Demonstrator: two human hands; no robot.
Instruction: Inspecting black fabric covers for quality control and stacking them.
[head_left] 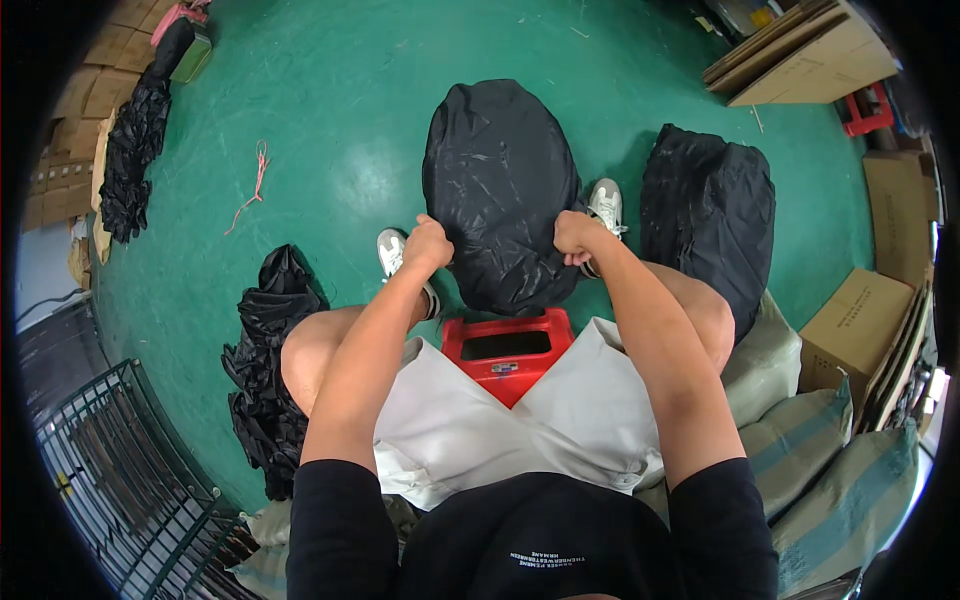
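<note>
One rounded black bundle [500, 195], its covering wrinkled and a little glossy, was at the centre, between the person's two shoes and against the green floor [330, 100]. Its underside was hidden. At its 8 o'clock edge the left hand [430, 245] was curled, fingers pinching the black covering. At its 4 o'clock edge the right hand [578, 235] did likewise, fingers bent in and closed on the material.

Taking that bundle as the dial's middle, the left shoe [392, 250] stood near it at 8 o'clock and the right shoe [606, 205] at 3 o'clock. A red plastic stool [520, 378] showed at 6 o'clock between the person's thighs.

Farther out at 3 o'clock was a second black bundle [708, 210], apart from the first. Crumpled black material [275, 370] lay at 8 o'clock beside the left knee, and a pink string [258, 185] at 9 o'clock. Flat cardboard [810, 60] leaned at 2 o'clock, a cardboard box [855, 325] stood at 4 o'clock, and striped woven sacks [800, 440] slumped between 4 and 5. A dark metal rack [120, 480] stood far off at 8 o'clock.
</note>
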